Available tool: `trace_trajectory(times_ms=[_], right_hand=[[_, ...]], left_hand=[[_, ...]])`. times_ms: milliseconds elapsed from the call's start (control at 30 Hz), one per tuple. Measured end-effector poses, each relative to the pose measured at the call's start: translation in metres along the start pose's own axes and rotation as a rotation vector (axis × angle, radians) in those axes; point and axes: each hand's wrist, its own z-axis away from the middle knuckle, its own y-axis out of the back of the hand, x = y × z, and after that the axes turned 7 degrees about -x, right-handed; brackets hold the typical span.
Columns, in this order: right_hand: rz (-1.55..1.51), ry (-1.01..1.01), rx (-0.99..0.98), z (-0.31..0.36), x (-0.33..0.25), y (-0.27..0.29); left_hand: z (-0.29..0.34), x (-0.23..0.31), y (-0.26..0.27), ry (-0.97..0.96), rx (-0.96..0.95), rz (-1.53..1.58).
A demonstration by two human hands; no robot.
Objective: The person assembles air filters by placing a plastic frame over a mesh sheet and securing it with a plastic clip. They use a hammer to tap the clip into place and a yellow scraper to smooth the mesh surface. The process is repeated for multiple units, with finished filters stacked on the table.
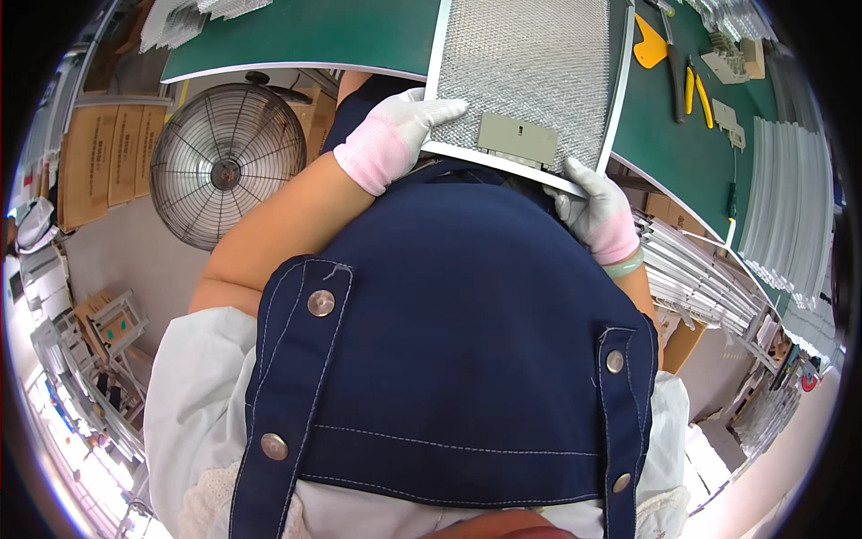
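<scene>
A rectangular metal mesh filter panel with a silver frame juts over the near edge of the green table towards my body. A grey-beige latch plate sits at its near end, over the mesh. My left hand, in a white and pink glove, grips the panel's near left corner, one digit stretched over the mesh. At the near right corner my gloved right hand holds the frame, its thumb on top beside the latch plate. The fingers under the panel are partly hidden.
On the green table at right lie a yellow scraper-like tool, yellow-handled pliers and several beige plates. Silver strips are stacked at far right. A round black fan stands left, beside cardboard boxes.
</scene>
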Motion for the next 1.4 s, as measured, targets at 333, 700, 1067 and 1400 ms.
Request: trace_trajectory(times_ms=[333, 700, 1067, 1400], right_hand=[[-0.034, 0.070, -0.058, -0.008, 0.008, 0.026], [0.241, 0.286, 0.028, -0.004, 0.017, 0.013], [0.160, 0.350, -0.020, -0.014, 0.018, 0.021], [0.022, 0.320, 0.033, -0.021, 0.021, 0.007]], left_hand=[[-0.004, -0.006, 0.000, 0.053, -0.053, 0.379], [0.000, -0.003, -0.004, 0.017, 0.104, 0.315], [-0.008, -0.008, 0.009, 0.008, 0.008, 0.150], [-0.011, 0.004, 0.009, 0.052, 0.041, 0.090]])
